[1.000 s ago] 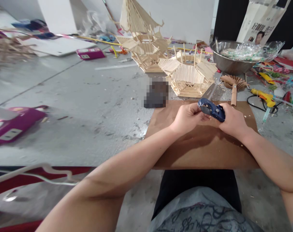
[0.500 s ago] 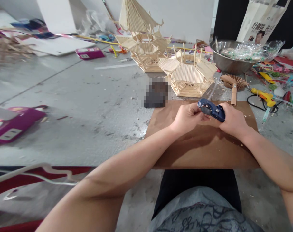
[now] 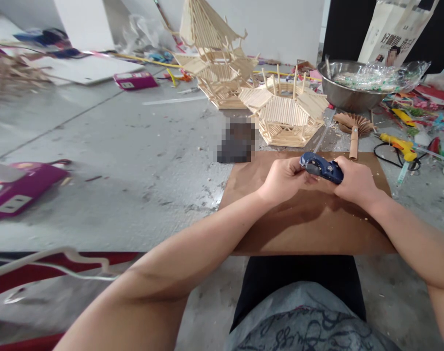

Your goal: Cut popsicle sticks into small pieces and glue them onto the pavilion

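Over the brown sheet, my right hand [image 3: 357,183] is wrapped round the grip of a dark blue hand cutter [image 3: 330,170] with a curved, hooked end and a round pivot. My left hand [image 3: 283,181] is pinched close against that hooked end. Whatever sits between its fingertips is too small or hidden to name. Just beyond my hands stands a small six-sided model [image 3: 290,114] built of pale wooden sticks, its upright posts bare on top.
Behind it rises a taller stick pagoda [image 3: 220,63]. A brown paper sheet [image 3: 298,229] lies under my hands. To the right are a folded paper fan [image 3: 353,129], a yellow glue gun [image 3: 401,146] with a cable, and a metal bowl [image 3: 353,97]. A purple box [image 3: 24,187] stands left.
The cutter and my right hand have shifted very slightly to the right. My left hand stays pinched by the hooked end.
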Motion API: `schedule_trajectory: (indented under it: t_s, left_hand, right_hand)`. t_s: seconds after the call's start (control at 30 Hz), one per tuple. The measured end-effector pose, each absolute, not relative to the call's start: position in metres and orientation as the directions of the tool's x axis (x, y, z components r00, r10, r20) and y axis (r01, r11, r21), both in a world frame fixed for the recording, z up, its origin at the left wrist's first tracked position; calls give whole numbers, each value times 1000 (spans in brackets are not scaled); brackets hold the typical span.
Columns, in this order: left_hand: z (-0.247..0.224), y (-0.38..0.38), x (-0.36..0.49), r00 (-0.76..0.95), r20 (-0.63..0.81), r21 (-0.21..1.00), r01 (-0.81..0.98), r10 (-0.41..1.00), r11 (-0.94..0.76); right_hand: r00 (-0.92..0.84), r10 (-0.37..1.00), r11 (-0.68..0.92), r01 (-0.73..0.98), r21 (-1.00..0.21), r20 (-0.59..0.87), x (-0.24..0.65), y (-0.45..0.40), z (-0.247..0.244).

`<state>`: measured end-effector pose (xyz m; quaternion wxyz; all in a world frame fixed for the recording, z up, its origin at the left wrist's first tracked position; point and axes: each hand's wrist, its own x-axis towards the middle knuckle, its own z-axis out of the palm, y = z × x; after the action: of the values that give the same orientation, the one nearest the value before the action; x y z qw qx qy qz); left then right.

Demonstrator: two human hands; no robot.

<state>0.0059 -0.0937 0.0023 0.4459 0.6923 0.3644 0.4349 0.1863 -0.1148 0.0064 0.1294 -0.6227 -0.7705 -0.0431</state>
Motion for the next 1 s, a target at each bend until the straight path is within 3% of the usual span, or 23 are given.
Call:
schedule_trajectory:
  t_s: [1.0]
  left_hand:
    - [2,-90,10,356,72,997,-62,932,-54]
  right_hand:
    - [-128,958,138,990,-20,257,187,-107,0]
